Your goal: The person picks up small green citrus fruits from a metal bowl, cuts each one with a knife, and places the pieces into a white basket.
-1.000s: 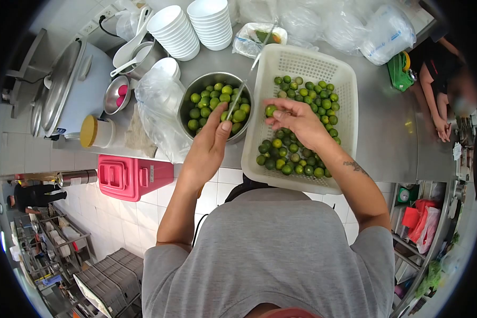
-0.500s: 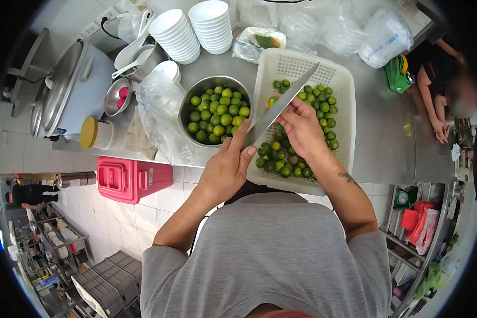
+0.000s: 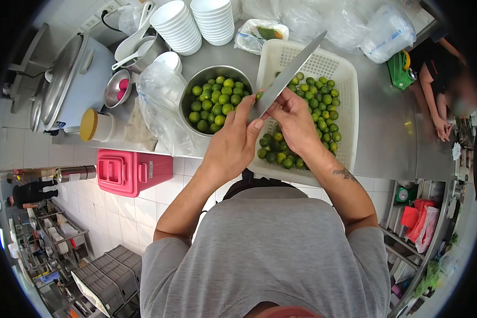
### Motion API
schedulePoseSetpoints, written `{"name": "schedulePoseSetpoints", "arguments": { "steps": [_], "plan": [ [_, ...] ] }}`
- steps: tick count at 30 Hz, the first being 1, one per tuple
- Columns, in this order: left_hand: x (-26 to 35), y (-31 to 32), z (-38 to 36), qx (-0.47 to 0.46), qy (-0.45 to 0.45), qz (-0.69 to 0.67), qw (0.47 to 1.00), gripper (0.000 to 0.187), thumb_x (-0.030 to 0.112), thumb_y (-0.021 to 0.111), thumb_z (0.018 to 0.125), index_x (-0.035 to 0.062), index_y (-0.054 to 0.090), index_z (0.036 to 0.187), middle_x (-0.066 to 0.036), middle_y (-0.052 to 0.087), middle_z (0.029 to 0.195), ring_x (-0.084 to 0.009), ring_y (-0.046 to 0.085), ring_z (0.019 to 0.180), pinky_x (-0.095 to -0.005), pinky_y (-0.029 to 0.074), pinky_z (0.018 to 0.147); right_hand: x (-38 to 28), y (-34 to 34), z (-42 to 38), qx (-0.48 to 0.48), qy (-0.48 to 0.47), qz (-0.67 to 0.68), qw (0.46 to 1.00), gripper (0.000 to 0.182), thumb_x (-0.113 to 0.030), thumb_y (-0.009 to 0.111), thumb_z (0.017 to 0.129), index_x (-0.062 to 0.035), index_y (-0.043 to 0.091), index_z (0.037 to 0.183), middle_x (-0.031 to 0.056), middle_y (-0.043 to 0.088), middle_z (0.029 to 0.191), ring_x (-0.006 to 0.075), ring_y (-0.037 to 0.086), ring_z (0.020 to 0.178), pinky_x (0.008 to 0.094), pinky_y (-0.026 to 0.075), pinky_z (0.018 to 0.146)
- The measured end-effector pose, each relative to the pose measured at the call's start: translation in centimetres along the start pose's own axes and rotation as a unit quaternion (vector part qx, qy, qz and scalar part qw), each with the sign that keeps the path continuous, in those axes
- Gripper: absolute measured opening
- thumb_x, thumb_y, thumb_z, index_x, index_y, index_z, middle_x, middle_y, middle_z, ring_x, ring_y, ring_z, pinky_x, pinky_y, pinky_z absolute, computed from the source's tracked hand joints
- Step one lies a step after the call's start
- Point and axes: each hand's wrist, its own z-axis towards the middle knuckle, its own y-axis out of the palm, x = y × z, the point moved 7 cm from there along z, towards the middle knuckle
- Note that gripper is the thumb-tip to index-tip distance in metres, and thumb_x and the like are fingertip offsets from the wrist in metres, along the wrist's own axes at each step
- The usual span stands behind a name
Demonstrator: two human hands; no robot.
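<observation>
My left hand [image 3: 229, 144] is closed around the lower end of a long kitchen knife [image 3: 293, 70], whose blade slants up and to the right. Behind the blade, my right hand [image 3: 296, 123] is closed with its fingers bent; a small green lime [image 3: 259, 96] shows at the blade's left edge, mostly hidden by the knife and fingers. Below both hands stands a white plastic basket [image 3: 351, 100] with loose limes [image 3: 327, 114] on its bottom. To the left, touching distance from my left hand, a steel bowl [image 3: 183, 108] is heaped with limes [image 3: 216, 100].
Stacks of white bowls [image 3: 176, 27], plastic bags [image 3: 161, 106] and a yellow-lidded tub [image 3: 96, 125] share the steel counter [image 3: 384, 127]. A pink bin [image 3: 135, 172] stands on the floor at left. Another person's hands [image 3: 442, 131] rest at far right.
Both hands and the knife have shifted slightly, the blade tip moving up and right. The lime, earlier visible left of the blade, is now lower and more covered.
</observation>
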Motion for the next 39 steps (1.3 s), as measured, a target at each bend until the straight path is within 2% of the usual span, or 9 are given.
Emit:
{"name": "schedulePoseSetpoints", "arguments": {
  "steps": [12,15,19,25,30,32,34,37,39],
  "plan": [
    [-0.3,-0.4,0.4,-0.020,-0.039,-0.034,0.998,0.041,0.034,0.043,0.102,0.0013,0.041,0.127,-0.030,0.056,0.116,-0.0480,0.059,0.100,-0.0499,0.047,0.084,0.7,0.4,-0.4,-0.095,0.084,0.046,0.991,0.021,-0.011,0.054,0.097,0.0044,0.059,0.111,0.0064,0.062,0.094,0.0142,0.062,0.083,0.0287,0.052,0.079],
    [-1.2,-0.8,0.2,-0.015,-0.057,-0.040,0.997,0.041,0.035,0.042,0.103,0.0004,0.043,0.125,-0.030,0.056,0.116,-0.0471,0.058,0.101,-0.0480,0.047,0.086,0.5,-2.0,0.5,-0.125,0.068,-0.118,0.983,0.024,-0.011,0.053,0.097,0.0038,0.059,0.116,0.0079,0.063,0.098,0.0137,0.062,0.084,0.0280,0.052,0.080],
    [-3.1,-0.7,-0.3,-0.008,-0.085,-0.016,0.996,0.048,0.037,0.040,0.103,-0.0024,0.043,0.130,-0.031,0.057,0.116,-0.0455,0.057,0.106,-0.0449,0.045,0.091,4.7,-3.5,-0.5,-0.268,-0.068,-0.583,0.764,0.027,-0.006,0.063,0.087,-0.0015,0.063,0.113,0.0125,0.063,0.101,0.0289,0.062,0.097,0.0389,0.051,0.086],
    [-4.7,-1.3,-1.4,-0.017,-0.175,-0.103,0.979,0.059,0.041,0.040,0.103,-0.0018,0.036,0.144,-0.028,0.057,0.124,-0.0348,0.056,0.117,-0.0379,0.041,0.099,5.6,-3.8,-1.4,-0.279,-0.106,-0.643,0.705,0.029,-0.005,0.063,0.084,-0.0026,0.064,0.113,0.0139,0.062,0.103,0.0329,0.062,0.094,0.0406,0.050,0.084],
    [-3.5,-2.4,-2.0,-0.030,-0.213,-0.166,0.962,0.057,0.039,0.040,0.104,-0.0008,0.036,0.144,-0.026,0.052,0.134,-0.0307,0.050,0.125,-0.0358,0.036,0.105,2.7,-5.3,0.0,-0.158,0.094,-0.113,0.976,0.034,-0.011,0.057,0.095,-0.0001,0.055,0.128,0.0100,0.062,0.106,0.0185,0.062,0.094,0.0314,0.051,0.082],
    [-3.0,-2.1,-2.0,-0.026,-0.157,-0.160,0.974,0.057,0.040,0.040,0.104,0.0004,0.035,0.145,-0.022,0.050,0.126,-0.0269,0.048,0.116,-0.0336,0.036,0.098,0.8,-4.9,0.0,-0.142,0.124,0.104,0.977,0.041,-0.011,0.054,0.098,0.0047,0.047,0.135,0.0122,0.063,0.108,0.0161,0.063,0.094,0.0269,0.052,0.082],
    [-2.6,-1.5,-1.9,-0.032,-0.121,-0.145,0.982,0.058,0.043,0.040,0.103,0.0031,0.036,0.146,-0.009,0.047,0.100,-0.0150,0.044,0.086,-0.0258,0.037,0.076,0.2,-4.7,0.2,-0.144,0.111,0.129,0.975,0.042,-0.012,0.054,0.098,0.0042,0.046,0.136,0.0130,0.063,0.112,0.0164,0.064,0.096,0.0259,0.052,0.083],
    [-1.9,-0.5,-2.0,-0.060,-0.097,-0.114,0.987,0.056,0.040,0.041,0.103,0.0046,0.034,0.147,-0.013,0.053,0.106,-0.0213,0.053,0.089,-0.0301,0.044,0.080,-0.2,-4.3,-0.2,-0.120,0.084,0.137,0.980,0.036,-0.006,0.053,0.097,0.0031,0.051,0.131,0.0117,0.063,0.114,0.0171,0.064,0.096,0.0290,0.051,0.087],
    [-1.3,0.1,-2.1,-0.067,-0.054,-0.077,0.993,0.056,0.038,0.040,0.104,0.0019,0.031,0.146,-0.030,0.049,0.132,-0.0396,0.056,0.116,-0.0402,0.043,0.099,-0.3,-4.2,-0.4,-0.086,0.054,0.116,0.988,0.037,-0.006,0.056,0.096,0.0024,0.051,0.132,0.0106,0.064,0.113,0.0165,0.064,0.095,0.0296,0.051,0.086]
  ]
}}
